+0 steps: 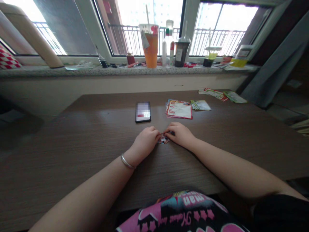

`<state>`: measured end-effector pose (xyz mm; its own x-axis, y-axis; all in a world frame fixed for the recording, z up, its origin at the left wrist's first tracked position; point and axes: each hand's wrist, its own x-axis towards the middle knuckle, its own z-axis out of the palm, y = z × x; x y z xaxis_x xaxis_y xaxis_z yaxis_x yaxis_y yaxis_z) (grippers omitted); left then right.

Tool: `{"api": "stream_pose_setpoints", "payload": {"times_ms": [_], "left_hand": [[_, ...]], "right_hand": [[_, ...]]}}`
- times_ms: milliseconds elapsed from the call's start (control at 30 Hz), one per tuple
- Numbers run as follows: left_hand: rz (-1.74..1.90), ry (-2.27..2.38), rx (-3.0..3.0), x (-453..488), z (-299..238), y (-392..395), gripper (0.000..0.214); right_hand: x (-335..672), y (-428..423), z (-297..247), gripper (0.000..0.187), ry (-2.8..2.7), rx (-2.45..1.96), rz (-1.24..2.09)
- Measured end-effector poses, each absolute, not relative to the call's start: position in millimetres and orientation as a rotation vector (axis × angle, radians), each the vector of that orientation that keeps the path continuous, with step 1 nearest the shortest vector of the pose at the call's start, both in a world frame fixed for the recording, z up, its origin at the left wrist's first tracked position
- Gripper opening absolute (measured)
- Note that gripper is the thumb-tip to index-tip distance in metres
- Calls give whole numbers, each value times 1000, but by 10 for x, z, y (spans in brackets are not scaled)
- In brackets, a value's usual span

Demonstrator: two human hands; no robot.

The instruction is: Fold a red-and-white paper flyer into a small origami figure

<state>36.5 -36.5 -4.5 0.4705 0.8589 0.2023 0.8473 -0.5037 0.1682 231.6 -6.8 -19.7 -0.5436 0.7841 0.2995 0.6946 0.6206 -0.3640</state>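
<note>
Between my two hands, on the brown table [101, 135], lies a small piece of printed paper or card [164, 139] with dark, white and reddish patches; its exact kind is too small to make out. My left hand [146, 140] pinches its left side, fingers closed. On the opposite side, my right hand [180, 134] has its fingertips pressed together on the upper right edge. Just beyond the left hand lies a phone [143, 112] with its screen lit. Past the right hand is a stack of red-bordered printed cards [180, 109].
Green-and-white packets or cards [201, 105] lie right of the stack, with more printed sheets [214, 93] at the far right edge. On the windowsill [103, 72] stand an orange drink cup [151, 48], a dark cup [181, 53], bottles and a cardboard tube [36, 38].
</note>
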Motion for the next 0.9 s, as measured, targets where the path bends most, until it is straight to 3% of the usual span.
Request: {"api": "stream_pose_setpoints", "payload": {"times_ms": [233, 900], "left_hand": [[384, 1518, 2691, 335, -39, -356, 23], [390, 1458, 2783, 340, -9, -415, 11]], "right_hand": [[2333, -105, -186, 17, -2477, -1097, 141], [2297, -128, -198, 6, -2426, -1045, 315]]}}
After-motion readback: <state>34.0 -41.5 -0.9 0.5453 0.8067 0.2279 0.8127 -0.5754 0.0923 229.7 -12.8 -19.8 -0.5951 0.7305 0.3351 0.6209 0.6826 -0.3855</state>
